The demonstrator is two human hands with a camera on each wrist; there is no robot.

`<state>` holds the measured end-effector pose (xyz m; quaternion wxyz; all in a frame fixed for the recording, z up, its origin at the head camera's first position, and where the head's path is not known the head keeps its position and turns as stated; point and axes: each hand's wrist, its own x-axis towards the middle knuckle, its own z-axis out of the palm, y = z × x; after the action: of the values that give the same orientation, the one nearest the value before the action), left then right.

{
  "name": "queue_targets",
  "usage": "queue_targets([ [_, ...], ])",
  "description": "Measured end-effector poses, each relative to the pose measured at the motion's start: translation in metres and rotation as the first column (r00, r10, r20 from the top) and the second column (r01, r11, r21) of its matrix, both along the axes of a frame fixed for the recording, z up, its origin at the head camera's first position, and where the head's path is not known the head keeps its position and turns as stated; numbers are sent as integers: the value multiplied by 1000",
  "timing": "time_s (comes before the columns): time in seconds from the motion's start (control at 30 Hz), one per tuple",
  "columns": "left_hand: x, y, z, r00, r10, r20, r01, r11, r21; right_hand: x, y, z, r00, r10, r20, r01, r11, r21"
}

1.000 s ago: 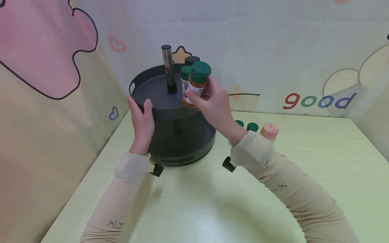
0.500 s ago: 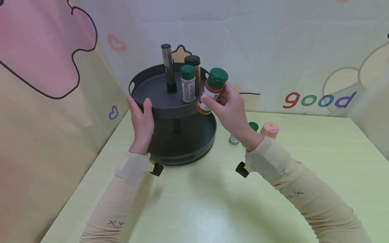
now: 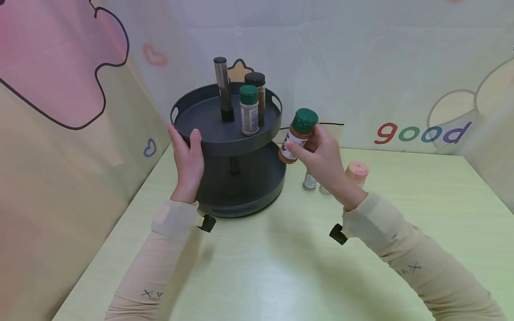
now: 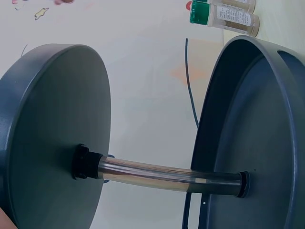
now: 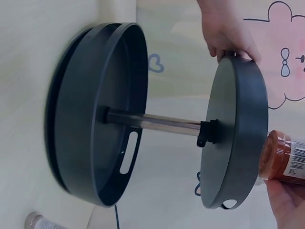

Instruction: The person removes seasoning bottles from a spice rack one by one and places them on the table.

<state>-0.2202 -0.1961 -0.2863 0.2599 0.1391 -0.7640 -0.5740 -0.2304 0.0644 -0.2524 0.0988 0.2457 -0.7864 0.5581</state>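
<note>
My right hand holds a spice jar with a green lid and orange-red contents, tilted in the air right of a dark two-tier rack. In the right wrist view, the base of this spice jar overlaps the upper tray's edge. My left hand grips the upper tray's left side, its fingers bent at the edge in the right wrist view. On the upper tray stand a green-lidded jar of pale contents and a black-lidded jar behind it.
Right of the rack, a small jar and a pink-capped bottle stand on the table, partly behind my right arm. A metal post rises from the upper tray. Patterned cloth walls enclose the back and left.
My right hand has carried the orange-red spice jar rightward and down, away from the upper tray, uncovering the two jars there. My left hand has stayed on the rack.
</note>
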Motion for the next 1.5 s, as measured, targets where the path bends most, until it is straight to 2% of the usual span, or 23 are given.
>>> queue_targets([
  [0.33,0,0,1,1000,3,-4,-3,1000,-5,-4,20,-9,998,-30,53,23,990,139],
  [0.63,-2,-1,1,1000,11,-16,-11,1000,-17,-9,35,-11,987,-58,149,25,976,218],
  [0.9,-1,0,2,1000,5,-7,-5,1000,-11,-12,44,-16,976,-90,196,25,949,315],
  [1.5,-1,0,1,1000,9,1,-9,1000,-11,-15,66,-39,963,-121,239,27,932,362],
])
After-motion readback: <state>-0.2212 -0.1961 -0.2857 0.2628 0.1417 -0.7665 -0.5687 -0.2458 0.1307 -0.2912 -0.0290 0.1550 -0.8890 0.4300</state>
